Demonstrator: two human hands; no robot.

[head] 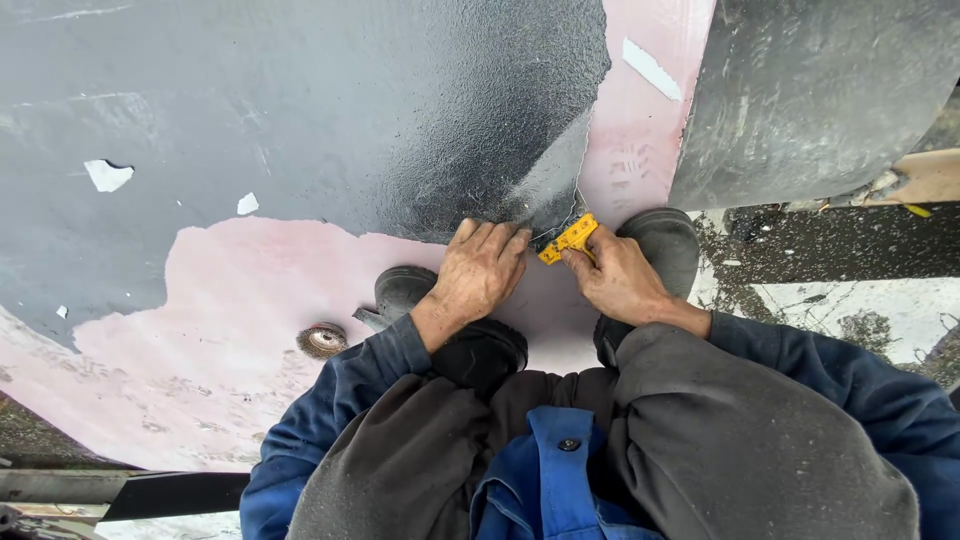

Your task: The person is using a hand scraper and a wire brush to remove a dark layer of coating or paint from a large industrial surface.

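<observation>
Here, a yellow knife (pixel 568 239) is clamped in the right hand (pixel 618 282); the black sheet (pixel 330 110) is pressed flat by the left hand (pixel 478 272), a wire brush (pixel 322 341) nearby.

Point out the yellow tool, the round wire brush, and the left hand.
yellow tool (pixel 568 238), head view, middle of its body.
wire brush (pixel 322 341), head view, its centre hub.
left hand (pixel 480 270), head view, its back.

A small yellow utility knife (pixel 568 238) is lying slanted against the edge of the dark, glittery membrane sheet (pixel 330 110). The sheet is spreading flat over a pink surface (pixel 240 330), its lower edge ragged.
</observation>
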